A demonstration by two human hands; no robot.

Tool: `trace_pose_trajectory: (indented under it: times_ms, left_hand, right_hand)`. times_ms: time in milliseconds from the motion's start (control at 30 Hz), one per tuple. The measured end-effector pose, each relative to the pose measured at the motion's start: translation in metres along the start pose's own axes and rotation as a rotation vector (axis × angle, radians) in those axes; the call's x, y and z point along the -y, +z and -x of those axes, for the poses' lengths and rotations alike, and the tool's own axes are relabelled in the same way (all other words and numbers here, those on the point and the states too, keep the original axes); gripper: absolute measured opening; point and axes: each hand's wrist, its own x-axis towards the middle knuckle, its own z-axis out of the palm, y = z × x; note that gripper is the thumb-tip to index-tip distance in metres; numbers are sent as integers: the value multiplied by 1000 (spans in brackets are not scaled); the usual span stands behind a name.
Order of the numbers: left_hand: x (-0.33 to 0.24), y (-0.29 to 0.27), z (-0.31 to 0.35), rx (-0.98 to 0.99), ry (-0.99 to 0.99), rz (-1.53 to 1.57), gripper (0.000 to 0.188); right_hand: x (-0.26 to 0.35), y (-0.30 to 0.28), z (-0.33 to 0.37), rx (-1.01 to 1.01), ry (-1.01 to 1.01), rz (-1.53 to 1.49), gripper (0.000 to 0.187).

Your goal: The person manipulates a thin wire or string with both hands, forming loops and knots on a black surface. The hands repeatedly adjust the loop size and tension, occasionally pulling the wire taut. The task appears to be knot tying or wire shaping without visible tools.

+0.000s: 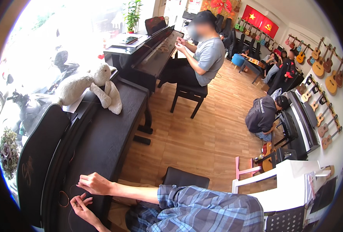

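Observation:
Over the black closed piano lid [107, 131], my right hand [96, 183] pinches a thin dark string with its fingertips. Just below it, my left hand [82, 207] is curled with its fingers bent, and a fine length of the string runs down from it along the lid. A small copper-coloured coil of string [64, 198] lies beside both hands. The string is too thin to follow all the way between the fingers.
A white plush toy [76, 88] lies across the piano's far end. A black bench [187, 177] is beside me. Ahead, a seated person [210, 54] handles thin string at another piano [150, 58]. Someone crouches [262, 116] at right, near a white piano [287, 179].

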Motion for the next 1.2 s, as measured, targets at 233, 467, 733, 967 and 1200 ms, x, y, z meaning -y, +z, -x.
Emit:
trace_pose_trajectory:
  times_ms: [233,467,733,967,1200]
  left_hand:
    - [-19,3,1,-37,-97,13,24]
    - [-25,-8,12,-64,-99,134,20]
    - [-22,-14,2,-41,-114,260,28]
    - [-24,-13,5,-114,-114,241,30]
    - [-20,-17,7,-147,-74,300,32]
  right_hand:
    - [10,-25,-22,-11,240,-338,11]
    - [11,-18,-16,216,521,-659,14]
    - [6,-8,-23,381,563,-556,19]
    - [6,-11,-23,360,669,-603,27]
    - [7,-13,-24,413,599,-525,29]
